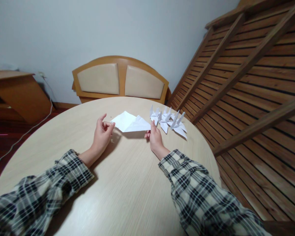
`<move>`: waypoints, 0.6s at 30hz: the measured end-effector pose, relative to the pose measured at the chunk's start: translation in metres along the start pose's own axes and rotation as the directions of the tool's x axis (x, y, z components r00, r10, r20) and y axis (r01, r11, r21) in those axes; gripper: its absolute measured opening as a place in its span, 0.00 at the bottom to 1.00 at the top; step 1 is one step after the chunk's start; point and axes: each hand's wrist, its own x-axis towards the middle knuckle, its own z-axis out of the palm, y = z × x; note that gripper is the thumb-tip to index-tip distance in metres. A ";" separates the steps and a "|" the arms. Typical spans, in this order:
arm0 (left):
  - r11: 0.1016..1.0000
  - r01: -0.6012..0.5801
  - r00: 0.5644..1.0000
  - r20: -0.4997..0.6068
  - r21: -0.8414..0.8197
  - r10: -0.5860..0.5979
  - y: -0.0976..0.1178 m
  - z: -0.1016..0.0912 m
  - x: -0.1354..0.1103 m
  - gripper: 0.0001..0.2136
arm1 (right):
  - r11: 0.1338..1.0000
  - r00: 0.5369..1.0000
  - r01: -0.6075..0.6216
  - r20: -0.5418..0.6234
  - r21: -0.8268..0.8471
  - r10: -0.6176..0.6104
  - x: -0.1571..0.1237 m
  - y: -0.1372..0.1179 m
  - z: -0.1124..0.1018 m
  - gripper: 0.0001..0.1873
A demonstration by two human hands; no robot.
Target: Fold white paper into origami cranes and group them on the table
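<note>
A partly folded sheet of white paper point(130, 123) is held just above the round table, stretched between my two hands. My left hand point(102, 132) pinches its left corner between thumb and fingers, with one finger raised. At the other end, my right hand point(155, 136) grips the right corner, thumb on top and fingers curled beneath. A diagonal folded flap covers the right half of the paper. Close beyond my right hand stand several white origami cranes point(164, 119), grouped together with their points upward.
The pale wooden round table point(127, 183) fills the middle. Behind it stands a headboard with cream panels point(98, 78) against the wall. A slatted wooden frame point(248, 98) leans at the right. To the left are a brown desk point(17, 95) and a white cable point(27, 132).
</note>
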 end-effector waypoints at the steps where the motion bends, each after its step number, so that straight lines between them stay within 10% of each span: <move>1: 0.997 -0.057 0.998 -0.022 0.057 0.059 0.000 -0.001 0.000 0.26 | 1.000 1.000 0.001 0.006 -0.008 -0.001 0.000 0.000 0.000 0.34; 6: 0.839 -0.411 0.905 0.270 0.357 0.328 0.007 0.002 -0.006 0.23 | 0.999 0.999 -0.001 0.038 -0.055 0.003 -0.002 -0.004 0.003 0.35; 12: 0.603 -0.656 0.734 0.569 0.453 0.371 0.003 0.006 -0.014 0.31 | 0.991 0.973 0.047 0.228 -0.123 -0.017 -0.010 -0.010 0.006 0.35; 18: 0.621 -0.595 0.786 0.534 0.511 0.313 -0.008 0.003 -0.009 0.30 | 0.992 0.935 0.074 0.354 -0.100 -0.034 -0.015 -0.012 0.006 0.33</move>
